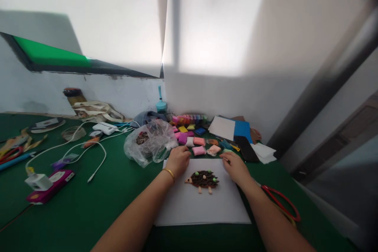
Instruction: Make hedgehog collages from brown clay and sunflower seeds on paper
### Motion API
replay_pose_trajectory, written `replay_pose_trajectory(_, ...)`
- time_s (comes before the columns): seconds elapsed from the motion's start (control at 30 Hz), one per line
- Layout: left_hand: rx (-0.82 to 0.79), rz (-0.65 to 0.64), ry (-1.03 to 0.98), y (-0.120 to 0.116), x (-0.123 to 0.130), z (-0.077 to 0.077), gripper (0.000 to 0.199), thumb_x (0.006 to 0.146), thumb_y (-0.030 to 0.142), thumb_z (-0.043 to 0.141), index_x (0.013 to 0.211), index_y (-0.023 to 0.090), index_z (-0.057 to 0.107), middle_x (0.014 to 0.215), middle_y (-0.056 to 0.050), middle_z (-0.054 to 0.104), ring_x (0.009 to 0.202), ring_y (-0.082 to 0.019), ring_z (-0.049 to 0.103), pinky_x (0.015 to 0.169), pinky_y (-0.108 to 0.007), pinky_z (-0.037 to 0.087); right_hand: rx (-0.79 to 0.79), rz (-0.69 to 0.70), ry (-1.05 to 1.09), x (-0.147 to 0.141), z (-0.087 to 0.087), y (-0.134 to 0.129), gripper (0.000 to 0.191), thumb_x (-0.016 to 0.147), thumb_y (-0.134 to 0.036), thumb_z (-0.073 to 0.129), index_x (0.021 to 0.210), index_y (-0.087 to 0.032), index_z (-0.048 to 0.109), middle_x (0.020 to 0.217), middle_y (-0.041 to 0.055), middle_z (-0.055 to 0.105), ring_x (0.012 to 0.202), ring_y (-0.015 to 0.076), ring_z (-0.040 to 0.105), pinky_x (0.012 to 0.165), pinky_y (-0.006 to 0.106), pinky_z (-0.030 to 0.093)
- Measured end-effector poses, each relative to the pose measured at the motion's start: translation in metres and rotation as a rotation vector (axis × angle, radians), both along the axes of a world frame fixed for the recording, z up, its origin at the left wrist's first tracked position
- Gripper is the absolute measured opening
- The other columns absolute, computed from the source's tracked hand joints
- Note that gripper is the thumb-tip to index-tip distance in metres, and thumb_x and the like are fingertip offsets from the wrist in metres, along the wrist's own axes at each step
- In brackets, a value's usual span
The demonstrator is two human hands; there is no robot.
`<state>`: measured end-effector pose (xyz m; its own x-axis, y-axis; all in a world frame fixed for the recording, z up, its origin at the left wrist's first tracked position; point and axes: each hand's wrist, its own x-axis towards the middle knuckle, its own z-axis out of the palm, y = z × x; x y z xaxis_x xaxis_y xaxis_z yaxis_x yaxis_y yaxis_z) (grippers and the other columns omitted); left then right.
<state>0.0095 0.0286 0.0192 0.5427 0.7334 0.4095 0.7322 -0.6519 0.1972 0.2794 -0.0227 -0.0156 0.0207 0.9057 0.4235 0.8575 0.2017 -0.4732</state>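
A white paper sheet (201, 210) lies on the green table, bearing a clay hedgehog (203, 180) with dark spines, a pale snout and feet, and green and pale dots. My left hand (178, 160) rests at the sheet's upper left edge, fingers close together beside the clay packets; whether anything is under the fingertips is hidden. At the upper right edge is my right hand (234, 165), its fingers curled, with the thumb and index tip near each other. What those fingers hold, if anything, is too small to tell.
Coloured clay packets (199, 150) lie beyond the sheet. A clear plastic bag (147, 143) sits to the left, near white cables and a purple power strip (51, 187). Red-handled scissors (282, 201) lie by my right forearm. A black phone (246, 149) is behind my right hand.
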Motion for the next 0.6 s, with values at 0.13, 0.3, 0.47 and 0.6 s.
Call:
replay_pose_trajectory(0.13, -0.059, 0.039, -0.134, -0.02, -0.024, 0.005, 0.018, 0.081, 0.021, 0.052, 0.092, 0.021, 0.066, 0.093, -0.005, 0.058, 0.088, -0.018, 0.052, 0.08, -0.029, 0.039, -0.131, 0.04, 0.114, -0.006, 0.005, -0.016, 0.027, 0.08, -0.03, 0.045, 0.091, -0.021, 0.068, 0.095, 0.0063, 0.066, 0.092, 0.0213, 0.059, 0.084, 0.033, 0.044)
replay_pose_trajectory(0.3, -0.191, 0.062, -0.18, -0.038, -0.037, -0.006, 0.021, 0.085, 0.028, 0.048, 0.093, 0.021, 0.066, 0.09, -0.005, 0.057, 0.085, -0.017, 0.053, 0.077, -0.028, 0.04, -0.283, 0.129, 0.358, -0.022, 0.016, -0.037, 0.028, 0.079, -0.036, 0.048, 0.088, -0.02, 0.068, 0.093, 0.0058, 0.068, 0.091, 0.0216, 0.06, 0.083, 0.032, 0.044)
replay_pose_trajectory(0.47, -0.183, 0.242, -0.084, -0.041, -0.041, -0.021, 0.021, 0.083, 0.028, 0.05, 0.095, 0.021, 0.066, 0.095, -0.006, 0.058, 0.093, -0.019, 0.052, 0.082, -0.03, 0.038, -0.306, 0.144, 0.436, -0.022, 0.018, -0.039, 0.033, 0.082, -0.039, 0.044, 0.098, -0.019, 0.066, 0.092, 0.0053, 0.066, 0.088, 0.0202, 0.06, 0.08, 0.031, 0.044)
replay_pose_trajectory(0.6, -0.161, 0.444, 0.03, -0.039, -0.054, -0.019, 0.028, 0.08, 0.036, 0.053, 0.104, 0.024, 0.063, 0.104, -0.007, 0.056, 0.099, -0.023, 0.048, 0.083, -0.034, 0.035, -0.195, -0.006, 0.132, -0.007, 0.0, -0.028, 0.031, 0.081, -0.033, 0.045, 0.098, -0.018, 0.066, 0.099, 0.0081, 0.063, 0.096, 0.0212, 0.055, 0.088, 0.031, 0.04)
